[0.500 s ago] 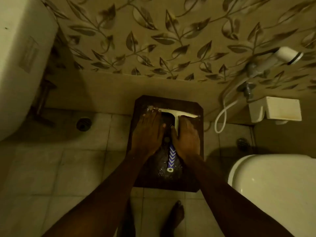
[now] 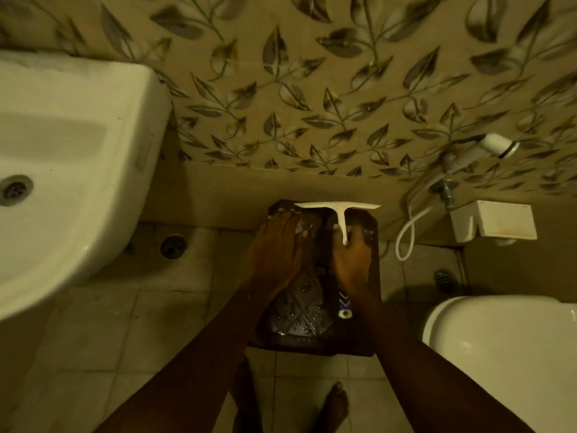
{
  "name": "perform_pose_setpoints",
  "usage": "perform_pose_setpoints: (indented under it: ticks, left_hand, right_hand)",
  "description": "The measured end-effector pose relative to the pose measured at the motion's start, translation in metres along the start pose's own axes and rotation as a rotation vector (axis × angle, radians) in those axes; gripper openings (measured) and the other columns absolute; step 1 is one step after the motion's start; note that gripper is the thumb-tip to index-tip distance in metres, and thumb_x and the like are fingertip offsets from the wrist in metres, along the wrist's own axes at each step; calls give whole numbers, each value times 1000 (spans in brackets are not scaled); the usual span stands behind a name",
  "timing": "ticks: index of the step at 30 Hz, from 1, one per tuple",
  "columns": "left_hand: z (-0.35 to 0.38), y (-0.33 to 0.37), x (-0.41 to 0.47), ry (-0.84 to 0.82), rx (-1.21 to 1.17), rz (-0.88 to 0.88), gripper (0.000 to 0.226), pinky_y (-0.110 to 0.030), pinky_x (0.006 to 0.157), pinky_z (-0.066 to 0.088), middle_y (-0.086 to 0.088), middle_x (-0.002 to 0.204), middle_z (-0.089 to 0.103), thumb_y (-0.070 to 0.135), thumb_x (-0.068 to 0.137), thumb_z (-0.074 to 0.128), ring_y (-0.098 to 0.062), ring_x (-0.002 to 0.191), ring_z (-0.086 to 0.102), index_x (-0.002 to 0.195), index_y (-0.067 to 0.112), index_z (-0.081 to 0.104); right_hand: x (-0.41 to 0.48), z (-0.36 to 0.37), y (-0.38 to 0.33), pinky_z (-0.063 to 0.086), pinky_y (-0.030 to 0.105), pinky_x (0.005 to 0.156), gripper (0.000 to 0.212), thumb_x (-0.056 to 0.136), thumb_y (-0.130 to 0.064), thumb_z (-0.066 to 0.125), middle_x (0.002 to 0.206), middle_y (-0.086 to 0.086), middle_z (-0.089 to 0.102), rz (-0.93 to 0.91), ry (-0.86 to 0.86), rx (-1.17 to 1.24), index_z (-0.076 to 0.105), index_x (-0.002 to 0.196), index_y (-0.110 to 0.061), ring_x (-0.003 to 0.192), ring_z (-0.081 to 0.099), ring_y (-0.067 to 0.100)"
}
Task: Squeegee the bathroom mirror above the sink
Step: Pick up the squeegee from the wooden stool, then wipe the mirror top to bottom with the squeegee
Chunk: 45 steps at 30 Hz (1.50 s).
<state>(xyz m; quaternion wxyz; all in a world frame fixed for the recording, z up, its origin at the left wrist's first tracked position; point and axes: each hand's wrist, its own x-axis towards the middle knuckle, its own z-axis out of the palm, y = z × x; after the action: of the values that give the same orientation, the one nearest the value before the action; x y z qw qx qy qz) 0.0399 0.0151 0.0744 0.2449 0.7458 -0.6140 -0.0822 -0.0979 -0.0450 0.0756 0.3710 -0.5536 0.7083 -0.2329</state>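
Head view: dark rectangular wet-looking panel with a diamond pattern lies flat on the tiled floor against the leaf-patterned wall; cannot tell if it is the mirror. Left hand lies flat on the panel's upper left area, palm down, fingers together, tips near the far left corner. Right hand is wrapped around the handle of a white T-shaped plastic squeegee; its blade sits just beyond the right hand's fingertips, along the panel's far edge. The blue-and-white chevron handle end pokes out behind the right wrist. No readable writing or brand. White ceramic sink basin is well left of the left hand. White toilet is right of the right forearm. White hand sprayer with hose hangs on the wall, far right. Bare foot below, between the forearms.
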Motion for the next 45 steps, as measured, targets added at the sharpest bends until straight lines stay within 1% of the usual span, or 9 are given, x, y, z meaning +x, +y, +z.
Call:
perform_pose_setpoints:
  ticks: [7, 14, 18, 22, 26, 30, 35, 40, 45]
  left_hand:
    - [-126, 15, 1, 62, 2, 74, 50, -42, 110, 37, -13, 135, 59, 38, 99, 35, -29, 128, 53, 133, 6, 54]
    - [-234, 27, -21, 190, 93, 104, 53, -35, 109, 37, -7, 139, 55, 44, 100, 25, -23, 130, 50, 137, 14, 48]
    - [-282, 28, -38, 321, 68, 105, 47, -40, 111, 37, -9, 136, 58, 38, 100, 35, -25, 128, 52, 135, 12, 52]
    - [-339, 21, -56, 445, 132, 132, 42, -39, 108, 40, -12, 128, 63, 33, 99, 42, -26, 123, 57, 128, 8, 58]
    - [-395, 4, -66, 550, 170, 138, 40, -38, 103, 44, -11, 127, 63, 33, 100, 42, -26, 120, 57, 127, 7, 58]
    - [-453, -19, -66, 613, 231, 145, 44, -39, 100, 44, -11, 128, 63, 35, 100, 37, -28, 121, 57, 128, 7, 57]
    - [-532, -64, -57, 695, 267, 208, 43, -40, 100, 42, -11, 126, 63, 34, 99, 39, -29, 120, 57, 127, 7, 58]
    - [-612, -114, -39, 729, 271, 284, 43, -41, 106, 42, -10, 129, 62, 36, 99, 39, -27, 123, 55, 129, 9, 56]
    - [-684, -151, -10, 789, 277, 308, 44, -40, 107, 40, -9, 130, 61, 37, 100, 36, -26, 125, 54, 130, 10, 56]
  right_hand:
    - [-82, -49, -92, 39, 22, 52, 27, 97, -40, 49, 69, -6, 60, -135, 73, 120, 59, 96, -15, 61, 59, 7]
    - [-165, -75, -155, 46, 26, 61, 28, 95, -42, 53, 72, -6, 63, -236, 140, 303, 60, 86, -16, 68, 62, 9]
    - [-201, -87, -194, 42, 19, 61, 21, 96, -36, 54, 77, -8, 63, -343, 144, 395, 57, 80, -23, 71, 58, 1]
    - [-229, -89, -232, 42, 25, 58, 27, 96, -37, 53, 73, -1, 61, -467, 131, 444, 57, 81, -15, 65, 56, 11]
    - [-264, -86, -283, 42, 23, 54, 24, 98, -33, 52, 70, -3, 58, -624, 146, 443, 57, 79, -19, 61, 52, 7]
    - [-296, -74, -338, 51, 34, 62, 17, 98, -31, 50, 80, 0, 64, -775, 159, 459, 62, 91, -20, 72, 60, 14]
    - [-329, -44, -408, 44, 29, 50, 17, 98, -28, 50, 69, -7, 59, -865, 221, 514, 63, 96, -19, 56, 53, 6]
    - [-362, -10, -479, 43, 27, 53, 17, 98, -21, 48, 70, -11, 56, -903, 280, 563, 63, 99, -14, 59, 53, -3]
    - [-375, 5, -554, 45, 34, 50, 16, 98, -18, 47, 67, 0, 58, -966, 341, 594, 61, 104, -13, 55, 52, 14]
